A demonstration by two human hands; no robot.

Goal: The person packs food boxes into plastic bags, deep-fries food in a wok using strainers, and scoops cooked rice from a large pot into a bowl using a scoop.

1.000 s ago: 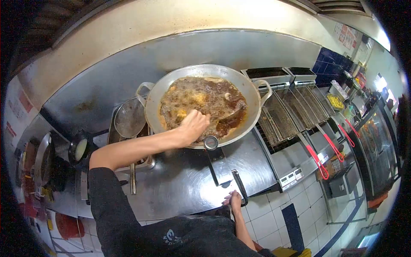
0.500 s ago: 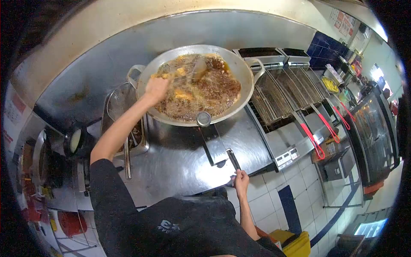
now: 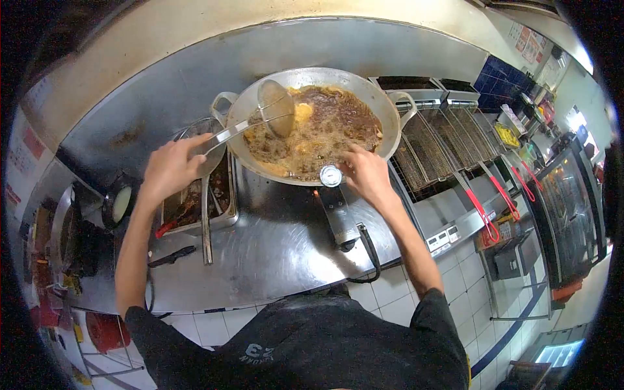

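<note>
My left hand (image 3: 174, 168) grips the handle of a mesh skimmer (image 3: 276, 109), which is raised and tilted over the left part of a large metal wok (image 3: 227, 140). Bubbling brown oil (image 3: 338, 120) fills the wok. A golden fried piece (image 3: 301, 113) floats close to the skimmer's mesh. At the near rim, my right hand (image 3: 369, 172) has its fingers curled at the edge of a round dial thermometer (image 3: 331, 175); its fingertips are partly hidden. Below the thermometer, a metal bar with a black hose (image 3: 370, 253) extends from under the wok.
Left of the wok, a second strainer (image 3: 207, 227) rests over a metal tray (image 3: 221, 221). A black-handled tool (image 3: 171, 256) lies on the steel counter (image 3: 279, 266). Fryer baskets with red handles (image 3: 480, 211) are at right; a black pan (image 3: 118, 201) stands at left.
My left hand has drawn back left from above the oil, bringing the skimmer up. My right hand has moved from the black hose at the counter's front up to the thermometer.
</note>
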